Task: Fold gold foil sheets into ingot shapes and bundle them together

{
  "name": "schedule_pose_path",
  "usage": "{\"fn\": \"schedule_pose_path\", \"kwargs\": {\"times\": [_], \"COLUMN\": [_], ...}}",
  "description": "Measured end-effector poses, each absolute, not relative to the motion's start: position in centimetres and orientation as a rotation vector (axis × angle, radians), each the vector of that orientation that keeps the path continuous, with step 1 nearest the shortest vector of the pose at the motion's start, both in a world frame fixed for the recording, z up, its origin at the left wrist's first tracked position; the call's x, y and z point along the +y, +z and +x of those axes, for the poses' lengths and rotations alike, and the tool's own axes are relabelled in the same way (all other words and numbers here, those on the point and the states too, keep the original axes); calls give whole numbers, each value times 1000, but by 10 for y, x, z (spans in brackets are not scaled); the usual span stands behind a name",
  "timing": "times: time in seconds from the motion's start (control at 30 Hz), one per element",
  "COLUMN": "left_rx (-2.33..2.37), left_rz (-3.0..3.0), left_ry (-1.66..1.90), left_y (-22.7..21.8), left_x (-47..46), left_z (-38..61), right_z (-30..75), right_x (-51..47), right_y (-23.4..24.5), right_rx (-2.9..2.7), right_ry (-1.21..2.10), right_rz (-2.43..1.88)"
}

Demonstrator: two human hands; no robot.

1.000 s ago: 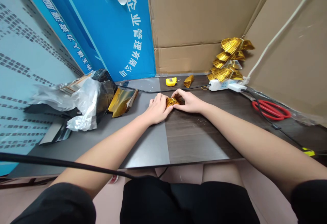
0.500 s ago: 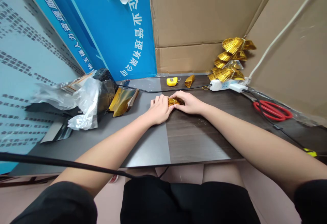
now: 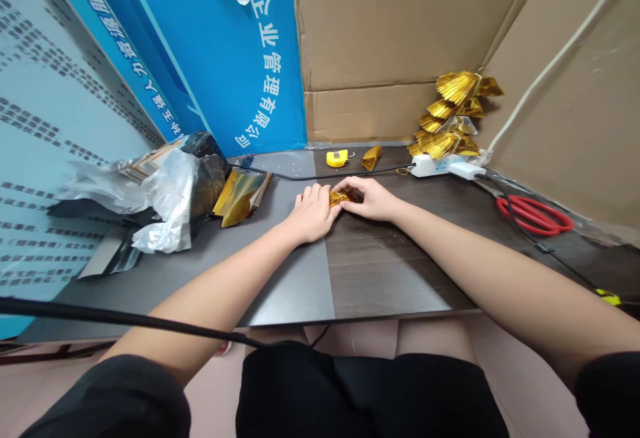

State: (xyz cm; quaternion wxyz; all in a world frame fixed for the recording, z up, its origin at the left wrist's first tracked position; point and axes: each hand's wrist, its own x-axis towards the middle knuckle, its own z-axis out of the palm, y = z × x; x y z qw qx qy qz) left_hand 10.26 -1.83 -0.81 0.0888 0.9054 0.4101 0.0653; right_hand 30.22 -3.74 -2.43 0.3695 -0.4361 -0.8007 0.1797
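Note:
A small folded gold foil piece (image 3: 339, 198) sits on the dark tabletop between my hands, tied with what looks like thin thread. My left hand (image 3: 313, 213) presses its fingertips against the piece's left end. From the right, my right hand (image 3: 369, 199) covers its far side and hides part of it. Both forearms rest low over the table.
Farther back stand a heap of pleated gold foil fans (image 3: 445, 115), a loose gold foil piece (image 3: 371, 157) and a yellow tape measure (image 3: 337, 158). Plastic bags (image 3: 160, 198) and gold sheets (image 3: 240, 197) lie left; red scissors (image 3: 534, 215) and a power strip (image 3: 430, 165) lie right.
My hands have closed slightly around the gold piece and shifted its grip a little. The whole scene has moved a little in view as my head turned.

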Motion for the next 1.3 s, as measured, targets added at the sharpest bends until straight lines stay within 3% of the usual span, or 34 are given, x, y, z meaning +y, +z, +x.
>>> {"fn": "schedule_pose_path", "kwargs": {"times": [0.83,1.3], "left_rx": [1201,1190], "left_rz": [2697,2657], "left_ry": [203,226], "left_y": [-7,-13], "left_x": [-14,-12], "left_z": [98,102], "right_z": [321,301], "right_x": [-30,-39], "right_y": [-28,-40], "right_rx": [-2360,-2328], "right_ry": [346,257], "right_rz": [-1151,-1489]}}
